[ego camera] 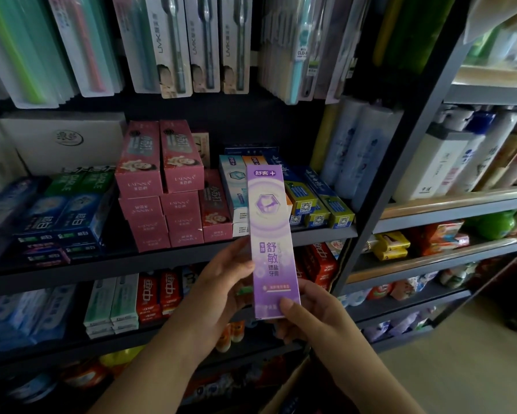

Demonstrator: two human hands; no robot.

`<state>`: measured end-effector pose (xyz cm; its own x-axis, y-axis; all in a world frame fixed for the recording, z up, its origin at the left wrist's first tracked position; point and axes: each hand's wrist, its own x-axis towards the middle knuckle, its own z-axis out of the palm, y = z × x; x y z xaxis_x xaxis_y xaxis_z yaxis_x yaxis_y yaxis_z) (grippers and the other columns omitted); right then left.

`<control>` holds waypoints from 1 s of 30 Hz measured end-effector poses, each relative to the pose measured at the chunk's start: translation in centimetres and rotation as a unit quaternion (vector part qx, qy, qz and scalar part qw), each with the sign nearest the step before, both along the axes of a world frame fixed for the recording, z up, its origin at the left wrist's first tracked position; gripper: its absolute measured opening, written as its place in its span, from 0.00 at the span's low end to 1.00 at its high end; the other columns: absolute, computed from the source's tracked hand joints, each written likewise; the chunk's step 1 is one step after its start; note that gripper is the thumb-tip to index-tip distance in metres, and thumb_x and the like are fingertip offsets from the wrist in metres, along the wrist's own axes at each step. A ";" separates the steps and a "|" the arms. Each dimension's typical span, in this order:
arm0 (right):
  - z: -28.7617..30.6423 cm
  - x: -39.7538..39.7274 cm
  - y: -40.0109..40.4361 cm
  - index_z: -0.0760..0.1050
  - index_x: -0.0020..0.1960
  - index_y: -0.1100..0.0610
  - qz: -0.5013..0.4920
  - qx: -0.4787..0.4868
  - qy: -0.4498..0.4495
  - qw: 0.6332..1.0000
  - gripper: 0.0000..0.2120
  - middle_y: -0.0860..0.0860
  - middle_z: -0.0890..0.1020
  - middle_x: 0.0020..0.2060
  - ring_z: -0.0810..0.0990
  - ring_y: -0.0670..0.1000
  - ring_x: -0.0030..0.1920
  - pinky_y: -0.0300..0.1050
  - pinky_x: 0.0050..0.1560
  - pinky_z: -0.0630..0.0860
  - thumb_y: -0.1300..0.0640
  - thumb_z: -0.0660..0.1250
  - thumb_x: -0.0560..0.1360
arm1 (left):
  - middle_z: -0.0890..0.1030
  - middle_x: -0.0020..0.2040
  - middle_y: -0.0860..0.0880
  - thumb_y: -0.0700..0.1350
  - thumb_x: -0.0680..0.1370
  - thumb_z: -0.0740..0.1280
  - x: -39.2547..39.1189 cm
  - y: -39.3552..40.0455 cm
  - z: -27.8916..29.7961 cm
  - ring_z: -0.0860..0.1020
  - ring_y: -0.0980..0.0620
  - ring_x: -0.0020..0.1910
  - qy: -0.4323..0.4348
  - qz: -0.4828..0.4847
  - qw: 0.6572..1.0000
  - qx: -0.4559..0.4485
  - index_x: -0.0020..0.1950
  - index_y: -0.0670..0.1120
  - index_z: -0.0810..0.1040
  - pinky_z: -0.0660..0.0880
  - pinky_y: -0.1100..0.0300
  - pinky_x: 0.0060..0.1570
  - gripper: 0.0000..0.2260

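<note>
Right hand [314,313] first: the thumb is pressed flat on the front of the purple toothpaste box [270,234] near its bottom corner, and the other fingers are tucked out of sight behind the carton, so that's a pinch on the lower end. Left hand [221,283] comes in from the other side, thumb against the box's left edge about halfway up, fingers wrapped behind where they can't be seen. The box stands upright between the two hands, printed face to the camera, held in the air just in front of the dark shelf [101,264] and apart from it. Behind its upper half sit white, orange and blue cartons; to the left, a stack of pink boxes [161,174]; to the right, blue and green boxes [320,201] lying flat. Toothbrush packs [176,46] hang above, and red boxes [158,294] line the shelf below.
</note>
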<state>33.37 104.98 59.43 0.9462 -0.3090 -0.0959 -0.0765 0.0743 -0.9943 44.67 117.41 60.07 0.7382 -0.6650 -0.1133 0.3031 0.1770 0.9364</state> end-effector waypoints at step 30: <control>-1.7 0.5 2.0 0.73 0.58 0.55 -0.090 0.110 -0.007 0.990 0.21 0.55 0.84 0.36 0.80 0.52 0.30 0.43 0.30 0.74 0.50 0.64 0.67 | 0.72 0.69 0.37 0.49 0.64 0.78 0.9 0.1 -1.8 0.71 0.38 0.68 0.200 -0.120 0.945 -0.230 0.68 0.44 0.74 0.72 0.42 0.62 0.34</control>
